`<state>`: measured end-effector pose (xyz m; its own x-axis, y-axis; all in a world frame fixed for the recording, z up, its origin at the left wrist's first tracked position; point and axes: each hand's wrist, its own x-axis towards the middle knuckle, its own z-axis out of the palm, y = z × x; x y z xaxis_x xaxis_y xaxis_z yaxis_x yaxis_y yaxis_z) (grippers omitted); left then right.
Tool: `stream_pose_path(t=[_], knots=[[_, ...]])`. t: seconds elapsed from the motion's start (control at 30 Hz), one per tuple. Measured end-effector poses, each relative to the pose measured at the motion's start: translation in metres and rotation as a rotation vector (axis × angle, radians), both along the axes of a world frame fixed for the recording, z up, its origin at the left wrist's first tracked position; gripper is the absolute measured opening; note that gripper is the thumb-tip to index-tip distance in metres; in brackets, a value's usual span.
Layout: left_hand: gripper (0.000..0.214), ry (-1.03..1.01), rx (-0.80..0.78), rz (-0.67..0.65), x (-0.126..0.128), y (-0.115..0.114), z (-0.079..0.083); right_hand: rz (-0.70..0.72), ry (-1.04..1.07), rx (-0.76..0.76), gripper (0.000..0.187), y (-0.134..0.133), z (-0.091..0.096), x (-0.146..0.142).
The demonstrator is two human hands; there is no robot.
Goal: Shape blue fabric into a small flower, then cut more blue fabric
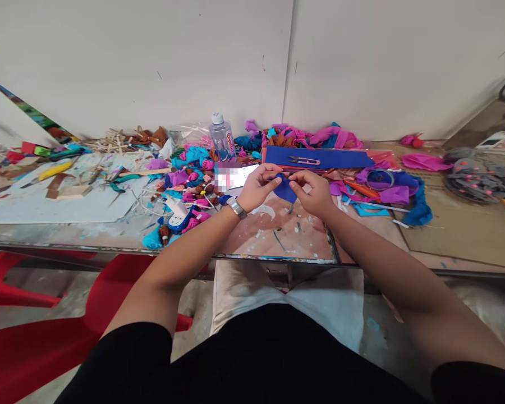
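Note:
Both hands meet over the middle of the table around a small piece of blue crepe paper [285, 191]. My left hand [258, 185], with a metal watch on its wrist, pinches the piece at its upper left. From the other side my right hand [313, 192] pinches its upper right edge. The lower part of the piece hangs between the hands. Just behind them lies a flat blue sheet [340, 159] with pink-handled thread snips [303, 161] on it. Beside my left hand is a lit phone [240, 177], partly blurred.
A water bottle [221, 137] stands among crumpled coloured paper pieces. To the left are a power strip [179, 219], green pliers [125, 180] and a yellow-handled cutter [54, 170]. A tape roll [380, 179] lies right of the hands. A red chair [105, 292] stands below the table's left side.

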<state>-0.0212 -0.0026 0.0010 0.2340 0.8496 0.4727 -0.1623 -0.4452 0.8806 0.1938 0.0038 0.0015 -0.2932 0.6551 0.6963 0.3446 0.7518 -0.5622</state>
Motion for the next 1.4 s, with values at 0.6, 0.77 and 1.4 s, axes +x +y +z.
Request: stream_pose_path(t=[0.6,0.77,1.4], knots=[[0.054,0.060,-0.003,-0.098,0.0000,-0.0037,-0.0017,-0.003,-0.021,0.010,0.025,-0.0042,0.0042,0.0012],[0.054,0.076,0.007,-0.065,0.0029,-0.0044,-0.0035,-0.009,-0.008,0.000,0.024,-0.0031,0.0021,-0.0001],[0.052,0.103,-0.010,-0.002,-0.0005,-0.0015,0.0015,0.008,-0.010,-0.041,0.035,-0.0003,-0.0007,0.0003]])
